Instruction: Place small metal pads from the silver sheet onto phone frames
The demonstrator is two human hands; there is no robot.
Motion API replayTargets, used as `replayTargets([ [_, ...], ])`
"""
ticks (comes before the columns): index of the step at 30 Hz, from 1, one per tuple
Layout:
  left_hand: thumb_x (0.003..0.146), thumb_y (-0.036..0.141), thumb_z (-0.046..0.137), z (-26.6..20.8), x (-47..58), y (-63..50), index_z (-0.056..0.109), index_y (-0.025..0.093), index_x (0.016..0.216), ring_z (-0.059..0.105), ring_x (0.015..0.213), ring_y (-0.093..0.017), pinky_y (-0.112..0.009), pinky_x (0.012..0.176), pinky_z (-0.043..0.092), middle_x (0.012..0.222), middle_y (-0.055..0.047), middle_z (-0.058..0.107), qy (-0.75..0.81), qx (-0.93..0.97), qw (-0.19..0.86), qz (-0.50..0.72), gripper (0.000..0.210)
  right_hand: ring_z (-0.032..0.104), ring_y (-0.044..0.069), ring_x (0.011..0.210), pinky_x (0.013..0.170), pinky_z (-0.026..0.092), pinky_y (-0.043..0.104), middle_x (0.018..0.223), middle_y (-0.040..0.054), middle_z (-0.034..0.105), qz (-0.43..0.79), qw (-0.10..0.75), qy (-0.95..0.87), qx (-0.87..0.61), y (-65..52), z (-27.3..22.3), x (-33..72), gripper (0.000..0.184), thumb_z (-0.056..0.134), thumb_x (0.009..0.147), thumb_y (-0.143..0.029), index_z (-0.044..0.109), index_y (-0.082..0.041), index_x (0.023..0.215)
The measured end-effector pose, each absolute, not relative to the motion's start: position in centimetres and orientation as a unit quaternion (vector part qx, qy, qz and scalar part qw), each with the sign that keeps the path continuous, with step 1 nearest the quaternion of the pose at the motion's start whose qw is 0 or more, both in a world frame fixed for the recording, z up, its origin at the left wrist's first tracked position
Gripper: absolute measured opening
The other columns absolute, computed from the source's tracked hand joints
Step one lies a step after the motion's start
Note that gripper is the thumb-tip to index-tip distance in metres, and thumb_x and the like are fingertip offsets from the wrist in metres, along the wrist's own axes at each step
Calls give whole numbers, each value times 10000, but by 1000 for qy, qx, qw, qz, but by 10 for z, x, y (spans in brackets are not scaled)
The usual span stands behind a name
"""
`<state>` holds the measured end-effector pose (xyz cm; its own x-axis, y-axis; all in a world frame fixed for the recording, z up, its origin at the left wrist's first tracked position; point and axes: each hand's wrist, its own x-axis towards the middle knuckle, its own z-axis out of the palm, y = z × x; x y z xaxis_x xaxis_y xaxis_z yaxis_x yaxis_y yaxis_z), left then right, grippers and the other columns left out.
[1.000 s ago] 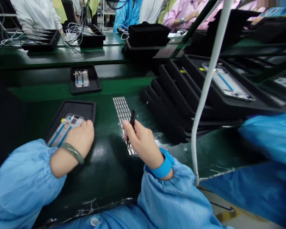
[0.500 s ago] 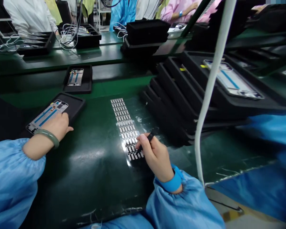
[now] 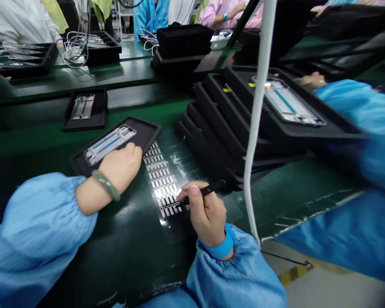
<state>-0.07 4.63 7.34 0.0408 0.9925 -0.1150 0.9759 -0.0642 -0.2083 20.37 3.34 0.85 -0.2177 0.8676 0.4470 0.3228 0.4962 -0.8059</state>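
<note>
My left hand (image 3: pixel 123 164) is closed over the near edge of a black tray (image 3: pixel 147 130), its fingertips hidden. In that tray lies a phone frame (image 3: pixel 110 144) with two blue strips, partly behind my hand. The tray's right corner overlaps the far end of a clear sheet of small white-and-black stickers (image 3: pixel 160 177) on the green table. Pinched in my right hand (image 3: pixel 207 211) are black tweezers (image 3: pixel 208 188), slanting down to the left. Their tips are over the near right corner of the sheet.
Another tray (image 3: pixel 101 115) with a phone frame stands farther back. At right is a leaning stack of black trays (image 3: pixel 218 128), a phone frame (image 3: pixel 293 102) in the top one. A white cable (image 3: pixel 255 141) hangs before it. A co-worker's blue sleeve (image 3: pixel 365 111) reaches in beyond.
My left hand and its tray have moved right, up to the sticker sheet. My right hand stays by the sheet's near end. The co-worker's arm at right has reached forward past the stack.
</note>
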Motion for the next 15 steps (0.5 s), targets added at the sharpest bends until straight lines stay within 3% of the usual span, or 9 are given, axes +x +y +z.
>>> replayTargets([
  [5,877,356,530,71,12,132,523,156,1156,579,966,-187,-399,809,510,1142,-83,564,-662,-747,51,40,343,612,97,566,584,485,223,633,-22,621,267,453,-752,-398,34,11,204,127,441,919,-206,552,-195,858],
  [10,883,352,522,46,7,187,543,187,1139,575,985,-184,-383,827,505,1164,-82,561,-675,-737,33,23,305,559,60,432,502,459,191,586,-54,577,289,453,-739,-407,35,8,207,110,425,934,-207,531,-199,906],
  [15,881,355,524,36,14,192,535,180,1149,579,973,-184,-388,816,509,1152,-80,565,-666,-745,22,16,320,653,115,610,599,504,237,747,4,658,256,450,-758,-398,36,6,208,93,455,922,-225,546,-210,912],
])
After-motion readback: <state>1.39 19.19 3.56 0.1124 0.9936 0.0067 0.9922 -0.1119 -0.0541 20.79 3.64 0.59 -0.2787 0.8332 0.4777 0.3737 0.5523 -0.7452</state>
